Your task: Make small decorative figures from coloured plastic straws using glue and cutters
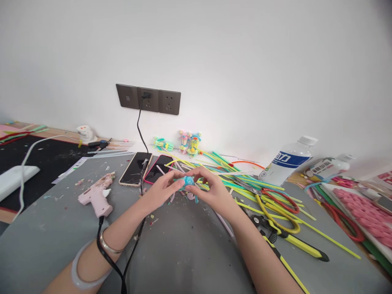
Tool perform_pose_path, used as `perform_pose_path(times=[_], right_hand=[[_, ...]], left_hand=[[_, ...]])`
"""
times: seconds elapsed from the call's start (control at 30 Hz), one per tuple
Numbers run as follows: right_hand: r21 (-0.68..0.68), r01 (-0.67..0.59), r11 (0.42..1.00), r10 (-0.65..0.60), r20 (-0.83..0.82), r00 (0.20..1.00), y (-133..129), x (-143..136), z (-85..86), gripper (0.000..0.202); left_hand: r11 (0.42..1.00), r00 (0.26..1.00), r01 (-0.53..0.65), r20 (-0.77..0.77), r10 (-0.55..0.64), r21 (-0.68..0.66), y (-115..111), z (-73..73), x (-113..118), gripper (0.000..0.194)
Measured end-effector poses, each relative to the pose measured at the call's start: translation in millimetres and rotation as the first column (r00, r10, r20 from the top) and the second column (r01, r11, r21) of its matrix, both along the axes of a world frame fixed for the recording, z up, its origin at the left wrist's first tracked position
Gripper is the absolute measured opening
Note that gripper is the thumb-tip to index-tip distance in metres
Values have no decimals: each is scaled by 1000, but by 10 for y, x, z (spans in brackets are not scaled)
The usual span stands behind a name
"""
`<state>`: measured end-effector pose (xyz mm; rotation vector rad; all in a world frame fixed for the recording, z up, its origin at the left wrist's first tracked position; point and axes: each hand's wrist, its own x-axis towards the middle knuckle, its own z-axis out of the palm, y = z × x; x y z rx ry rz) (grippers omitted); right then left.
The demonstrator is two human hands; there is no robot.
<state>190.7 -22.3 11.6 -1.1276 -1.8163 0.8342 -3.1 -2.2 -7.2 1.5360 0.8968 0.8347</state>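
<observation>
Pinching a blue roll with left hand and right hand, fingers nearly closed; probably unfinished, unlike 3 far figures.

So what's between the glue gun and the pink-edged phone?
A gold-edged phone lies there in the head view, with a black cord passing over its right side.

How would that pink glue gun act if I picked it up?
The pink glue gun would probably feel rigid and fairly light, judging by its plastic-looking body. Its black cord might drag or tug, since it crosses the left forearm.
</observation>
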Motion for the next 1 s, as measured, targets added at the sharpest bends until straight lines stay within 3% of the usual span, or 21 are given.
perform_pose_path(times=[0.23,0.57,0.77,1.0], right_hand=[[-19,-54,998,54,-25,998,-7,-4,-4,24],[-268,-60,962,-3,-227,974,46,20,6,31],[-303,-122,945,5,-361,933,51,0,3,33],[-333,-137,933,5,-370,929,41,-29,-39,35]], left_hand=[[999,999,28,-36,-29,-37,-35,41,26,34],[997,999,5,49,-2,-73,-12,-15,-4,32],[995,997,21,71,-14,-99,4,-71,-6,36],[990,996,72,61,-65,-123,-27,-10,20,41]])
